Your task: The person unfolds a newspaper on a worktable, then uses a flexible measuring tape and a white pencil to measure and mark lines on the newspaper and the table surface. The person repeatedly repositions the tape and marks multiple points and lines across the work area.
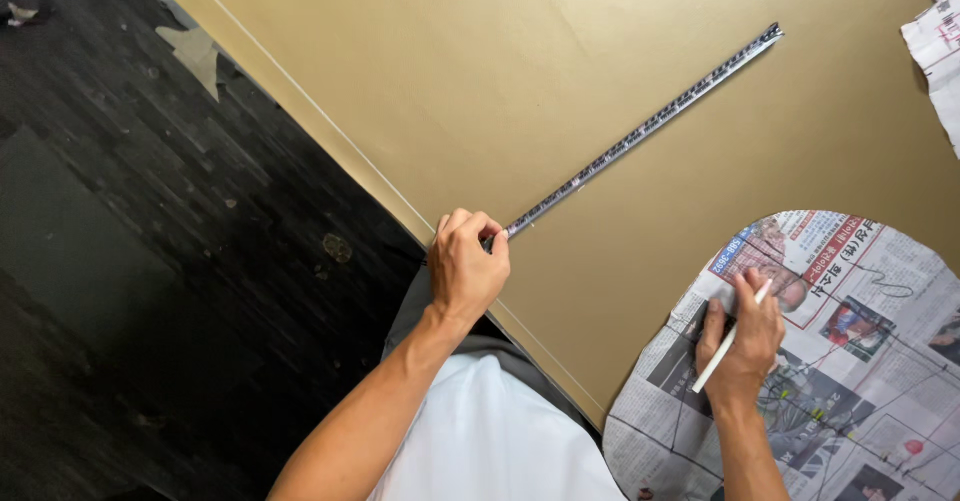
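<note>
Closest to the lens, the person's white shirt front (480, 431) fills the bottom of the view, with grey trousers (420, 311) showing just above it against the edge of the work surface.

Largest of all is the tan sheet (560, 81), a wide, matte, gold-brown board or paper that runs diagonally across the frame; its pale edge lies over a dark wood-grain floor (150, 261), where a few scraps and a torn tan offcut (195, 51) are scattered. Next in size is the newspaper pattern (860, 361), cut with a rounded top and lying flat on the lower right part of the sheet. Another bit of newsprint (940, 41) pokes in at the upper right corner.

Smaller again is the long metal ruler (640, 131), lying on the sheet and stretching from near the sheet's edge up towards the top right. The left hand (465, 266) is curled closed around its near end, pinching it down by the sheet's border. The right hand (740, 336) rests on the upper left part of the newspaper pattern, pressing it flat, fingers closed around a thin white marking stick (730, 339) that points up and to the right.

As for progress, no drawn line can be made out on the sheet along the ruler or round the pattern, so marking appears barely begun, though faint marks could be too fine to see. The sheet looks uncut where the pattern sits.
</note>
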